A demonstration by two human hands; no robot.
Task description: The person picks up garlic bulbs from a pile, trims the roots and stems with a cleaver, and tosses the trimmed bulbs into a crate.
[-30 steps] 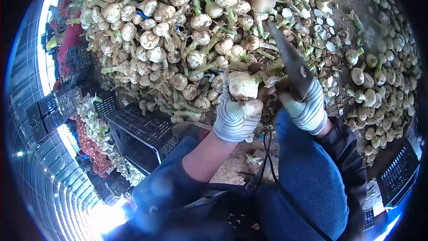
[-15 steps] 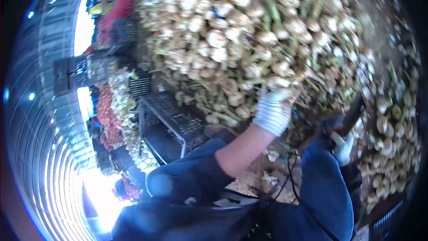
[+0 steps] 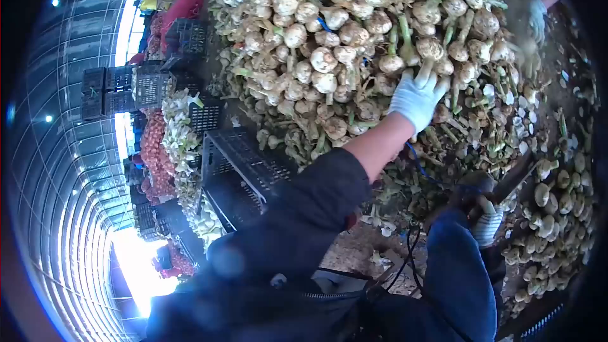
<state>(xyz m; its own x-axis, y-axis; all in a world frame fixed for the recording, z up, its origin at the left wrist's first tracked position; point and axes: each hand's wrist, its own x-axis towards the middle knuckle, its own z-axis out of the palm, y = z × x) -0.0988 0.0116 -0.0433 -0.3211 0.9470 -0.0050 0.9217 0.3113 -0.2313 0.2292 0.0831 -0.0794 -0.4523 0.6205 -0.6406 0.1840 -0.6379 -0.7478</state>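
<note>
My left hand (image 3: 416, 101), in a white striped glove, reaches onto a big heap of garlic bulbs (image 3: 323, 60) with stalks on. Its fingers are spread and touch a garlic bulb (image 3: 430, 49) near the heap's lower edge. Low on the right, by my knee, my gloved right hand (image 3: 487, 223) is closed around the handle end of a dark, long-bladed knife (image 3: 514, 176). The blade points up and to the right; the grip itself is partly hidden.
Another person's gloved hand (image 3: 537, 19) is at the heap's far right. Trimmed bulbs (image 3: 550, 215) lie at right. A black crate (image 3: 244, 168) stands left of the heap, with stacked crates (image 3: 120, 92) and red net sacks (image 3: 156, 145) beyond. A dark cord (image 3: 411, 256) hangs by my legs.
My left hand has moved up and right from the heap's lower edge onto the bulbs, its fingers spreading. The right hand stays low with the knife. Another person's hand has come into view.
</note>
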